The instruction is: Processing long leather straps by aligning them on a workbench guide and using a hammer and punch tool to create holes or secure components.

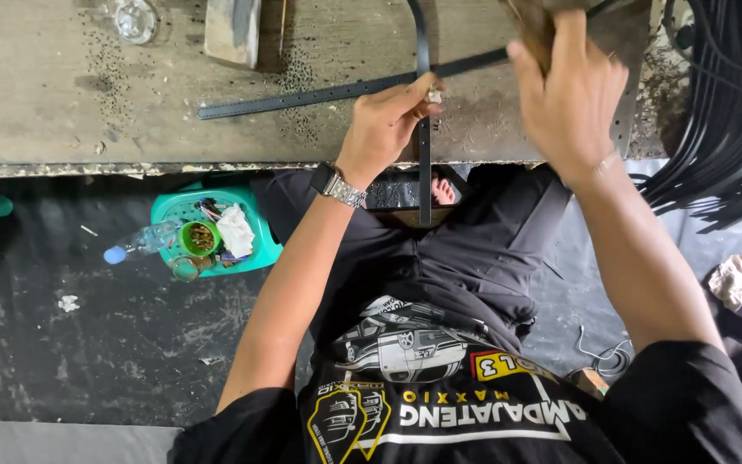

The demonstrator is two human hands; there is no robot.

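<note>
My left hand (388,120) pinches a narrow black strap (423,163) with a small metal piece at the edge of a worn wooden workbench (88,94); the strap hangs down over the bench edge. My right hand (570,86) is raised over the bench, gripping the brown wooden handle of a tool (532,26), whose head is out of frame. A second long black strap (319,93) with punched holes lies flat across the bench behind my hands.
A wooden block (234,30) and a clear round object (136,17) sit at the far bench edge. A green stool (255,249) on the floor holds a bottle, a small cup and scraps. A bundle of black straps (723,112) hangs at right.
</note>
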